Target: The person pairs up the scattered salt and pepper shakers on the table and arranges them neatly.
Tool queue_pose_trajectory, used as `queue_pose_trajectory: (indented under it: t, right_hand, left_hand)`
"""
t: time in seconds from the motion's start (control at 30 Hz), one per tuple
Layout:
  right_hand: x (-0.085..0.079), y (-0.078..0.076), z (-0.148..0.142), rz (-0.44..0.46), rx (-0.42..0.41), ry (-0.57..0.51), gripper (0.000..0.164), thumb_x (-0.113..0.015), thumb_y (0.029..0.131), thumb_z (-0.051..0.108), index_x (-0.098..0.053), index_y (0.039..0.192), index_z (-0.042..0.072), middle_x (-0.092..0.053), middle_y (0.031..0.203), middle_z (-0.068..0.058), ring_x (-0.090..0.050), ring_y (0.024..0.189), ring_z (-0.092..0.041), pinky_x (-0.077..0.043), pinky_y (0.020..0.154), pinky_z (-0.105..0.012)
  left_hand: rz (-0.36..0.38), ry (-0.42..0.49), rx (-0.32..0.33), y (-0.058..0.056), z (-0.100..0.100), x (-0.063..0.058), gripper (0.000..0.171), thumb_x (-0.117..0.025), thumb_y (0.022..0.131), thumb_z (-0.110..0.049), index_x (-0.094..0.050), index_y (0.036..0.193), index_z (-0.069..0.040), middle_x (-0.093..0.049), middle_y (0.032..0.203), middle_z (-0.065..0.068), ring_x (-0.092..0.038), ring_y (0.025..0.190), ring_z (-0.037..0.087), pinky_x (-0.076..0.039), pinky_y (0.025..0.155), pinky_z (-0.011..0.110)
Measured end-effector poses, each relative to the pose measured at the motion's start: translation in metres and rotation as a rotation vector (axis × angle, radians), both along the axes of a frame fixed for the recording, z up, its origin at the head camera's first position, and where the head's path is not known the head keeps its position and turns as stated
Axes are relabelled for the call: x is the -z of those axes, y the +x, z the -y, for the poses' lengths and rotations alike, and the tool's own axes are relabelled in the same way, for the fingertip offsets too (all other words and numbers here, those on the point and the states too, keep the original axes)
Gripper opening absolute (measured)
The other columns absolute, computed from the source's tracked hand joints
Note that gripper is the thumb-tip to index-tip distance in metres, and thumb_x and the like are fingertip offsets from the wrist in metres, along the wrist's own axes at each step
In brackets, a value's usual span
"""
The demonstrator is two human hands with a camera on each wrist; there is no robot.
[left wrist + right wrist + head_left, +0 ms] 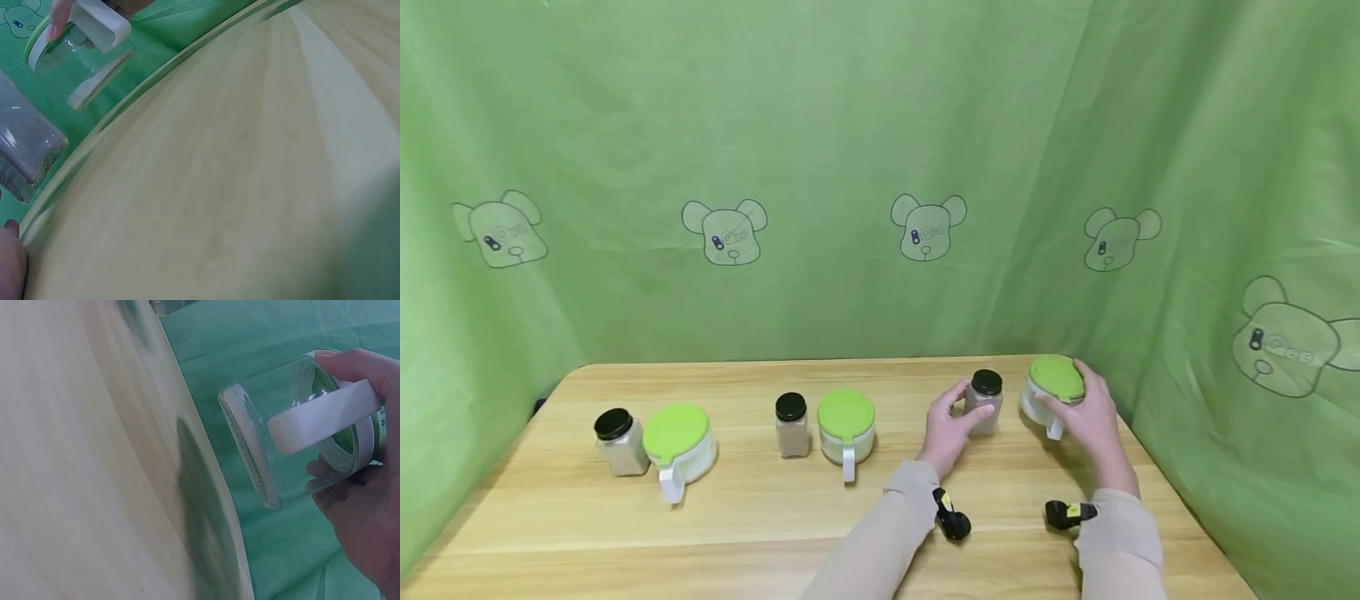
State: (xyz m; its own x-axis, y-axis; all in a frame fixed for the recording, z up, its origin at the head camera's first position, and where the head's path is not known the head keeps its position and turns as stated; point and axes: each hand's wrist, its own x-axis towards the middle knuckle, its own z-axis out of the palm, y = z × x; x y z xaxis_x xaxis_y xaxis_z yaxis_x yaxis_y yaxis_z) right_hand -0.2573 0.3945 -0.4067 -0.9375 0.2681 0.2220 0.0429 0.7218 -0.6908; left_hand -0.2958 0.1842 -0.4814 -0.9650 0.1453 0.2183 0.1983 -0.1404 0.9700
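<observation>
My left hand point(946, 432) grips a small square jar point(981, 414) with a black lid and greyish-brown contents, thumb on the near side. In the left wrist view that spice jar point(28, 134) shows its clear base at the left edge. To its right, my right hand point(1092, 418) holds a round glass seasoning jar point(1036, 406) with a green lid and white handle, fingers wrapped around its upper part. A thin pale layer lies at the bottom of this seasoning jar point(250, 444) in the right wrist view, its base above the tabletop and its shadow apart from it.
A second black-lidded jar point(792, 429) and green-lidded jar point(846, 421) stand side by side mid-table. Another such pair, a black-lidded jar point(623, 450) and green-lidded jar point(681, 442), stands at the left. A green curtain point(835, 300) hangs behind the wooden table point(737, 542).
</observation>
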Motion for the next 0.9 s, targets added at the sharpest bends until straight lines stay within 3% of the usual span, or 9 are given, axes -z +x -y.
queue_pose_trajectory:
  t: [0.2,0.5,0.9]
  right_hand:
    - [0.003,-0.001,0.006,-0.024,-0.021,0.0,0.099,-0.073,0.085,0.039,-0.012,0.156,0.005,-0.023,0.151,-0.035,-0.031,0.132,-0.057,-0.026,0.105,-0.074]
    - [0.007,0.001,0.015,-0.143,-0.056,0.003,0.097,-0.079,0.08,0.028,-0.02,0.153,0.001,-0.024,0.154,-0.032,-0.027,0.136,-0.056,-0.021,0.109,-0.072]
    - [0.008,0.008,0.031,-0.125,-0.069,0.003,0.097,-0.077,0.082,0.031,-0.019,0.153,0.0,-0.025,0.151,-0.036,-0.029,0.134,-0.057,-0.022,0.107,-0.072]
  left_hand:
    - [0.012,-0.001,-0.021,0.004,0.003,-0.001,0.047,-0.08,0.079,-0.032,-0.064,0.123,-0.038,-0.063,0.125,-0.016,-0.053,0.119,0.011,-0.037,0.109,0.042]
    - [0.011,0.022,-0.05,0.008,0.003,0.002,0.047,-0.08,0.078,-0.03,-0.065,0.122,-0.036,-0.064,0.122,-0.015,-0.053,0.115,0.01,-0.038,0.105,0.039]
    - [-0.027,0.006,-0.037,0.01,0.013,0.001,0.043,-0.079,0.08,-0.027,-0.066,0.119,-0.037,-0.066,0.119,-0.014,-0.055,0.116,0.01,-0.036,0.109,0.044]
